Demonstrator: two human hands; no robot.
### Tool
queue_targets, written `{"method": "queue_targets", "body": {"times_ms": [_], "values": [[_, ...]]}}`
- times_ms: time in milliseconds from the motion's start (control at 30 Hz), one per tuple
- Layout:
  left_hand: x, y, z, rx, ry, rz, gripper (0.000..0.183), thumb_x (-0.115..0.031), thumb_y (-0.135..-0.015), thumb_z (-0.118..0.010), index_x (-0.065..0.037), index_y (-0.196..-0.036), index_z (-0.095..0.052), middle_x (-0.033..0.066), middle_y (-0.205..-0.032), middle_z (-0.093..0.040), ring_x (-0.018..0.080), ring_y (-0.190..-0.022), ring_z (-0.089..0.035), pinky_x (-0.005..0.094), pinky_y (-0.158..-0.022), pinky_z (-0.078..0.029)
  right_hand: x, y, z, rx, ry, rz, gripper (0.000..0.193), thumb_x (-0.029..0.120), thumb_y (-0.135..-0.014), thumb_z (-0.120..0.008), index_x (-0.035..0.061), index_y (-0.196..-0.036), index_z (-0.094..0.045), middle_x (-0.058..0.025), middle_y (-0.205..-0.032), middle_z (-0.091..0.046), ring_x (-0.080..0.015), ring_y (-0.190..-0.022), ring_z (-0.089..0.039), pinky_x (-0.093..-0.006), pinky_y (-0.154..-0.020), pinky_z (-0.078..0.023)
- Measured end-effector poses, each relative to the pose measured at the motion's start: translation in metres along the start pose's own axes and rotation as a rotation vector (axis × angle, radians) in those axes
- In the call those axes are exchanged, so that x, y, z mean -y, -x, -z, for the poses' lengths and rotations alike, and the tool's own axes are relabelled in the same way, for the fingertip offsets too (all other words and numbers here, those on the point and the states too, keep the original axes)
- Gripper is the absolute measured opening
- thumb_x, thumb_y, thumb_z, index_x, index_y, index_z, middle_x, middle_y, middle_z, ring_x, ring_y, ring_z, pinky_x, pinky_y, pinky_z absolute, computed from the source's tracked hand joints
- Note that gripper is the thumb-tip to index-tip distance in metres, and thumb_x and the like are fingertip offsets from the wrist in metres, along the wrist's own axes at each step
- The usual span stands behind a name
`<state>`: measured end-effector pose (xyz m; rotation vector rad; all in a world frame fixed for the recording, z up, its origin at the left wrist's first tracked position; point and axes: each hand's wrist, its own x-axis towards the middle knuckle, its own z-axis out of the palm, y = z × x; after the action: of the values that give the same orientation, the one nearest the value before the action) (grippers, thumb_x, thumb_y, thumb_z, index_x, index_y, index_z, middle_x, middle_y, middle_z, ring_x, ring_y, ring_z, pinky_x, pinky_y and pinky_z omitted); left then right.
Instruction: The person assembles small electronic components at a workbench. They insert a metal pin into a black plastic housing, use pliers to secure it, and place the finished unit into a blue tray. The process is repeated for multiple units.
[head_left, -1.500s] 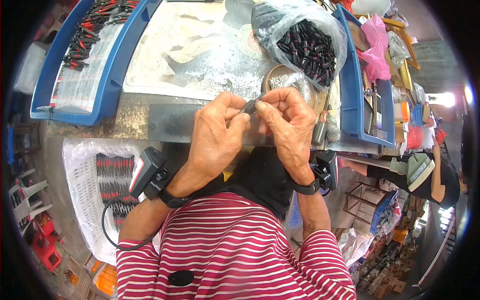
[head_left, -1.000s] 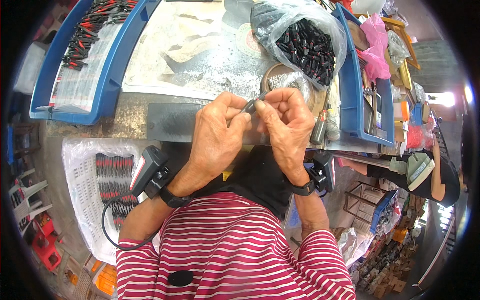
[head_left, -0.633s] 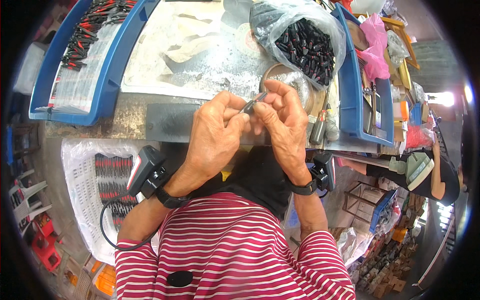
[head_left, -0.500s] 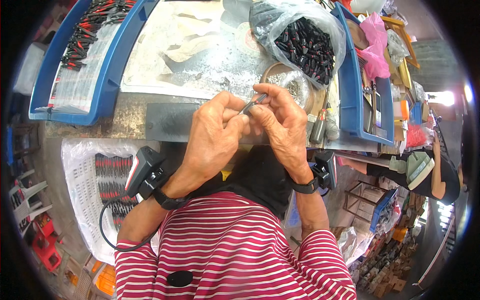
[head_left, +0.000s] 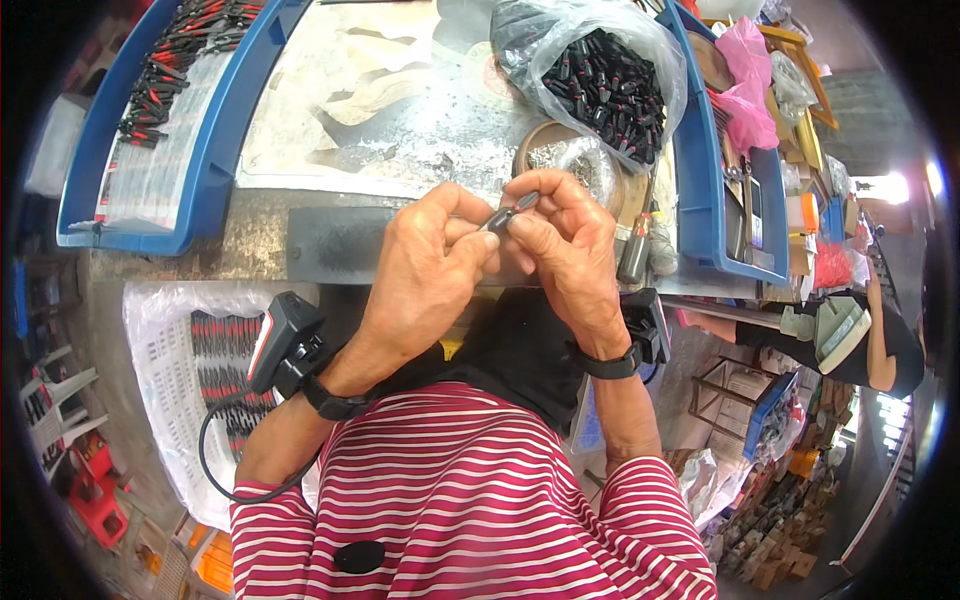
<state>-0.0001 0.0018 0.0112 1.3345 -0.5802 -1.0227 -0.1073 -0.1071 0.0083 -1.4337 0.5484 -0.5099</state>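
Above the near edge of the workbench, my left hand (head_left: 424,278) and my right hand (head_left: 572,252) meet at a small dark part (head_left: 505,215) with a greyish, metallic-looking end. Thumb and fingers of the left hand pinch its left end. The right thumb and forefinger close on its other end, so much of it is hidden and its exact kind does not show. Just beyond the right hand lies a round brown-rimmed dish (head_left: 533,137) of small metal bits. Behind that, a clear plastic bag (head_left: 672,62) gapes open, full of small black parts with red marks (head_left: 606,100).
A blue tray (head_left: 215,150) of black-and-red hand tools (head_left: 160,85) stands at left; another blue tray (head_left: 700,170) stands at right. A dark-handled screwdriver (head_left: 634,255) lies beside the right hand. Below the bench, a white basket (head_left: 160,350) holds rows of tools. Another person (head_left: 880,345) is at far right.
The dark part has turned slightly between my fingers, and more of it shows by the right thumb. My right hand has shifted a little. The left hand stays nearly still.
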Motion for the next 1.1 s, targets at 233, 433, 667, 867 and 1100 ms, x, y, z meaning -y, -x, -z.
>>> {"method": "queue_targets", "body": {"times_ms": [233,433,667,867,1100], "values": [[0.0,-0.001,0.0,0.038,0.006,0.034,0.007,0.001,-0.082,-0.051,0.004,-0.088,-0.053,0.0042,-0.063,-0.058,0.005,-0.056,-0.051,0.0199,-0.049,-0.04,0.0,0.004,0.005,-0.002,-0.043,-0.055,0.024,0.009,-0.086,-0.062,-0.0036,-0.105,-0.055,-0.0011,-0.072,-0.055,-0.0054,-0.057,-0.046,-0.0182,-0.049,-0.036],[-0.002,-0.003,0.007,0.14,0.153,0.157,0.015,-0.005,-0.084,-0.056,0.001,-0.097,-0.05,0.0074,-0.068,-0.058,0.0032,-0.049,-0.04,0.0162,-0.043,-0.027,-0.004,0.002,0.013,0.074,-0.194,-0.154,0.022,0.015,-0.088,-0.061,-0.003,-0.1,-0.057,-0.0017,-0.071,-0.057,-0.0058,-0.057,-0.05,-0.0185,-0.052,-0.04],[-0.008,-0.005,0.011,0.183,0.199,0.235,0.016,-0.007,-0.084,-0.056,0.0,-0.098,-0.05,0.0077,-0.069,-0.058,0.0029,-0.048,-0.039,0.0159,-0.041,-0.024,-0.007,0.002,0.015,0.073,-0.276,-0.197,0.021,0.018,-0.089,-0.059,-0.0015,-0.095,-0.06,-0.0026,-0.069,-0.058,-0.006,-0.055,-0.05,-0.0176,-0.049,-0.04],[-0.015,-0.004,0.011,0.173,0.193,0.259,0.014,-0.006,-0.082,-0.054,0.002,-0.093,-0.051,0.0058,-0.066,-0.056,0.003,-0.049,-0.04,0.017,-0.041,-0.027,-0.007,0.0,0.012,0.056,-0.288,-0.135,0.018,0.016,-0.089,-0.059,-0.0011,-0.091,-0.061,-0.0021,-0.066,-0.058,-0.0048,-0.053,-0.049,-0.0167,-0.047,-0.037],[-0.017,-0.004,0.013,0.209,0.218,0.266,0.015,-0.006,-0.082,-0.056,0.001,-0.093,-0.051,0.0057,-0.066,-0.056,0.0023,-0.047,-0.039,0.0161,-0.04,-0.025,-0.005,-0.002,0.014,0.076,-0.257,-0.107,0.015,0.014,-0.089,-0.058,-0.0009,-0.088,-0.062,-0.0016,-0.063,-0.058,-0.0036,-0.05,-0.047,-0.0155,-0.045,-0.035]]}}
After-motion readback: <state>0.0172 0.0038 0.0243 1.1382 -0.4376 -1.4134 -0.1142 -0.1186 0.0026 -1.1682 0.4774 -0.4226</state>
